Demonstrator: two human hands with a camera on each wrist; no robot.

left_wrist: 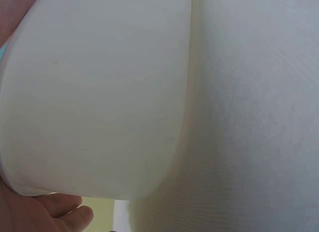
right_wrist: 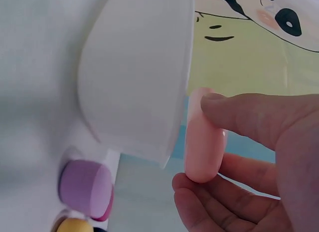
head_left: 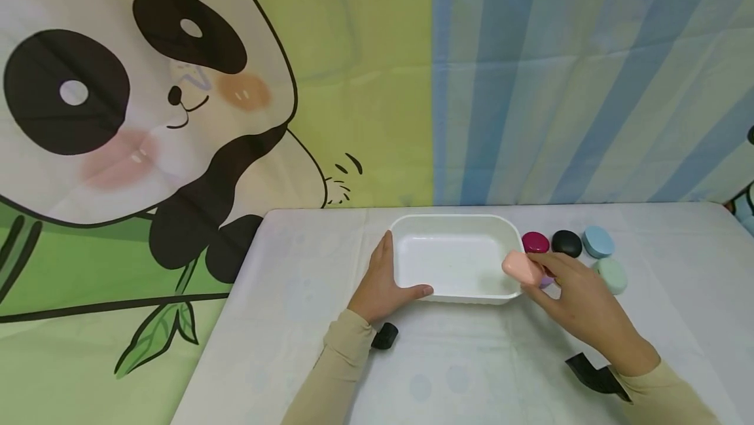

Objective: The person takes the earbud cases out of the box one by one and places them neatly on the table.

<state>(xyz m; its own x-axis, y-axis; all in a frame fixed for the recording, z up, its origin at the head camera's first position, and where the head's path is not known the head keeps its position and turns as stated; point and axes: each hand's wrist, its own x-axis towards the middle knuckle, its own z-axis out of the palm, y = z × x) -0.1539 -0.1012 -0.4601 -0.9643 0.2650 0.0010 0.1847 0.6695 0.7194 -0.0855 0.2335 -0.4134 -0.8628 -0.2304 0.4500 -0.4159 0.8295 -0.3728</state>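
A white plastic tray (head_left: 453,298) with rounded corners stands on the table. My left hand (head_left: 379,287) holds its near left corner, fingers along the left side and thumb by the near rim. In the left wrist view the tray's outer wall (left_wrist: 99,92) fills much of the picture, with fingertips (left_wrist: 75,217) at its edge. Between thumb and fingers, my right hand (head_left: 580,297) pinches a smooth pink rounded block (head_left: 522,268) over the tray's right rim. The right wrist view shows the block (right_wrist: 203,142) on edge, beside the tray rim and above table height.
Right of the tray sit small round pieces: magenta (head_left: 535,241), black (head_left: 567,243), light blue (head_left: 598,241) and mint green (head_left: 611,276). Purple (right_wrist: 85,187) and yellow (right_wrist: 75,225) pieces show in the right wrist view. A printed panda curtain (head_left: 353,84) hangs behind the white-covered table (head_left: 459,366).
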